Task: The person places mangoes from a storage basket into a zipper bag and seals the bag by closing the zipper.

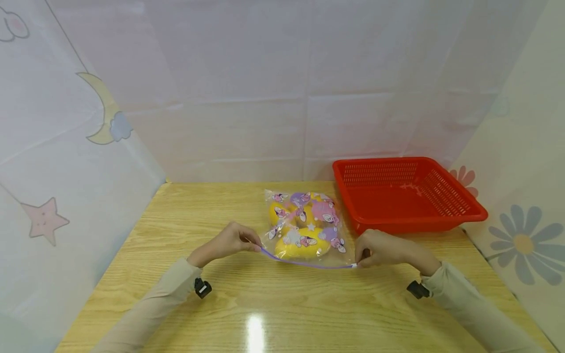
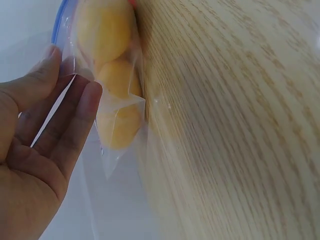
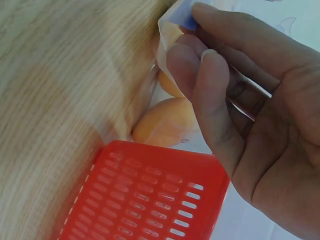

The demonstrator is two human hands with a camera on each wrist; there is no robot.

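Observation:
A clear zip bag (image 1: 342,255) with printed pink figures lies on the table, its purple zip strip (image 1: 309,265) facing me. Inside are several smooth, rounded yellow items (image 1: 295,251) that look like fruit. My left hand (image 1: 234,239) pinches the left end of the strip between thumb and fingers. At the strip's other end, by a small white slider (image 1: 354,265), my right hand (image 1: 381,250) pinches the corner. In the left wrist view, yellow items (image 2: 103,32) press against the plastic. More yellow items (image 3: 165,122) appear beyond the fingers in the right wrist view.
A red plastic basket (image 1: 408,226) with slotted sides stands at the back right, close beside the bag. The wood-grain table (image 1: 198,211) meets printed cloth walls (image 1: 238,137) at the back and sides. Each wrist wears a small black camera (image 1: 203,288).

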